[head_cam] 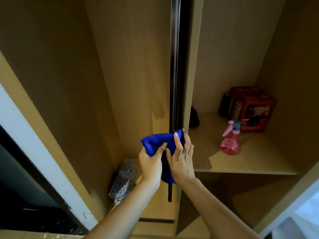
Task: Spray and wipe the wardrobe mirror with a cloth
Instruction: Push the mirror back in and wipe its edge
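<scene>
The blue cloth point(158, 142) is bunched between both hands in front of the wardrobe's dark vertical strip point(174, 83), at about the height of the shelf point(250, 163). It looks soft, light and limp, so it should fold to any shape; gathering it into a flat pad in one palm seems the best hold for wiping. The left hand point(151, 163) grips the bunched upper part, its fingers closed around the fabric. The right hand point(182, 157) lies against the hanging part, fingers extended and only loosely curled, pressing rather than clenching. Both forearms reach up and forward, wrists close together. The pink spray bottle point(230, 140) stands on the shelf, near its front edge, well apart from the hands. Whether the strip is the mirror's edge cannot be told.
</scene>
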{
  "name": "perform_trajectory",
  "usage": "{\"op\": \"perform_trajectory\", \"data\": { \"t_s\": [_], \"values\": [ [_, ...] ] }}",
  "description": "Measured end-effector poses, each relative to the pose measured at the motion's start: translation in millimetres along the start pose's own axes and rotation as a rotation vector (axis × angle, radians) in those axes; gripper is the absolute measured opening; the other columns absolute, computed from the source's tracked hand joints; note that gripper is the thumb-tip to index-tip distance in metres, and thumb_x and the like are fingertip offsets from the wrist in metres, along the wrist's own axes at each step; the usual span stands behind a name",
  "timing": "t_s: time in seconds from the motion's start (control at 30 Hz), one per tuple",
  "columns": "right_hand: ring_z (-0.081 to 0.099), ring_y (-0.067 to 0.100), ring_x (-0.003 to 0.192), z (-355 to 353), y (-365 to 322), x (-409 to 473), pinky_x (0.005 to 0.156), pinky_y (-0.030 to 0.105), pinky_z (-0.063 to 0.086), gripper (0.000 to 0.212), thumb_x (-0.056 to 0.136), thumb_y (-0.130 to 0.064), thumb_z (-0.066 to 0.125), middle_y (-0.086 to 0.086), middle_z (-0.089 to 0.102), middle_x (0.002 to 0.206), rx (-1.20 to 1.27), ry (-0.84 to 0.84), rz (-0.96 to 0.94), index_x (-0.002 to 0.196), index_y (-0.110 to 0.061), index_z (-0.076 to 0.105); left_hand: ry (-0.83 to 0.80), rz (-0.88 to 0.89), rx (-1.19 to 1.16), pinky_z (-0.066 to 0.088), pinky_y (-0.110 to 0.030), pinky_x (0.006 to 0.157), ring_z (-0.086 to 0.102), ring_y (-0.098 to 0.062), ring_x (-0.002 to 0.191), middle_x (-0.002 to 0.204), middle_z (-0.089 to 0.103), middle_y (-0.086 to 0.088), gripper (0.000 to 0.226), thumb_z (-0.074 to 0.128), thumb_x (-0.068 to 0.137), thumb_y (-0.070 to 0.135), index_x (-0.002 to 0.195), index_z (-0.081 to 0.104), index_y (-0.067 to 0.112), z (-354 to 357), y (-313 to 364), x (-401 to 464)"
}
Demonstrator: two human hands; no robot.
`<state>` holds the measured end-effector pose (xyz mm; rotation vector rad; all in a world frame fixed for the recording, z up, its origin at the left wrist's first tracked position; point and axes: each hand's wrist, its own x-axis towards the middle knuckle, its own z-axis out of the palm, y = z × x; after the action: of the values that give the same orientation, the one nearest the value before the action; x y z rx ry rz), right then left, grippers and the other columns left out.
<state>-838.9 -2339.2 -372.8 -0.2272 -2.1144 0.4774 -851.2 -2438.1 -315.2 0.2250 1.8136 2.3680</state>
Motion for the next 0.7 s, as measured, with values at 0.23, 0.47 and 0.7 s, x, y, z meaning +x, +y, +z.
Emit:
{"op": "perform_trajectory", "data": {
  "t_s": [0.23,0.47,0.7],
  "values": [
    [0.033,0.038,0.123,-52,-57,114,0.093,0.056,0.049,0.059,0.097,-0.037,0.040,0.014,0.012,0.151,0.059,0.161,-0.041,0.146,-0.031,0.007,-0.064,0.212,-0.070,0.054,-0.039,0.089,0.071,-0.015,0.091,0.091,0.074,-0.002,0.016,0.071,0.084,0.011,0.099,0.067,0.014,36,121,21],
    [0.036,0.030,0.120,-117,-127,244,0.103,0.044,0.035,0.056,0.097,-0.040,0.036,0.018,0.028,0.149,0.079,0.342,-0.045,0.148,-0.033,0.013,-0.102,0.383,-0.152,0.057,-0.025,0.074,0.072,-0.009,0.083,0.088,0.074,0.002,0.018,0.075,0.081,0.015,0.097,0.067,0.014,78,263,41],
    [0.032,0.030,0.130,-178,-171,338,0.106,0.042,0.029,0.057,0.101,-0.034,0.042,0.016,0.030,0.147,0.071,0.388,-0.126,0.153,-0.026,0.020,-0.124,0.477,-0.156,0.056,-0.033,0.078,0.071,-0.009,0.079,0.088,0.074,0.003,0.022,0.079,0.078,0.024,0.095,0.066,0.018,108,369,49]
  ]
}}
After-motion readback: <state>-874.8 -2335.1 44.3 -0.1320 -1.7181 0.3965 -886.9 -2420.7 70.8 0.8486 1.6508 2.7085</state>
